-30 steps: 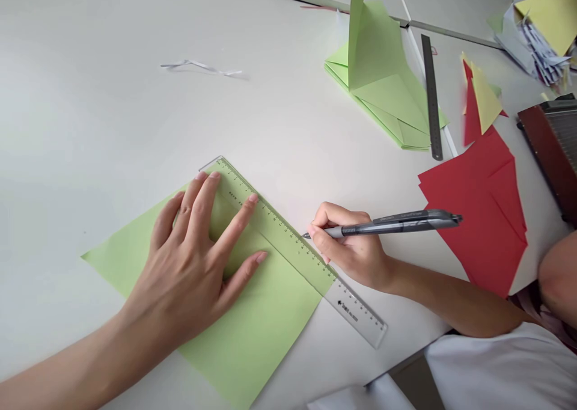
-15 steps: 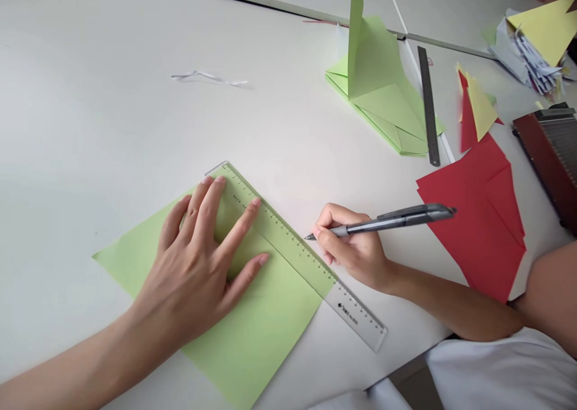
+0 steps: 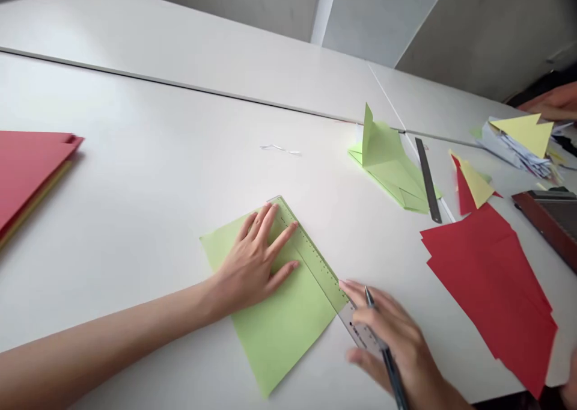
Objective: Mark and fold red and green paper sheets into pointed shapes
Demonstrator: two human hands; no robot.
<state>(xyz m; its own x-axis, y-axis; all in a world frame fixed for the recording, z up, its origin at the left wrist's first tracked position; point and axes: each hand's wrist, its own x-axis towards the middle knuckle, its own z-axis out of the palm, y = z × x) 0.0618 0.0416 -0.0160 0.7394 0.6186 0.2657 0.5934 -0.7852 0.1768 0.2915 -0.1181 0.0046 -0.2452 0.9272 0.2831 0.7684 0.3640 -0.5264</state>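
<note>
A light green paper sheet (image 3: 288, 326) lies on the white table (image 3: 148, 175) with a clear plastic ruler (image 3: 315, 263) along its right edge. My left hand (image 3: 255, 263) rests flat on the sheet with fingers spread, fingertips touching the ruler. My right hand (image 3: 396, 338) sits at the ruler's near end, blurred, with a dark pen (image 3: 385, 353) held between its fingers; the pen tip points up beside the ruler.
Red paper sheets (image 3: 491, 278) lie at the right. A stack of folded green paper (image 3: 390, 169) and a dark metal ruler (image 3: 428, 178) sit behind them. Yellow and red triangles (image 3: 473, 184), a scrap pile (image 3: 518, 136), a dark red cutter (image 3: 547, 217) and a red folder (image 3: 27, 166) are around.
The view has pulled back and tilted up, showing more of the table. My right hand has moved down along the ruler to its near end, and the pen now stands more upright.
</note>
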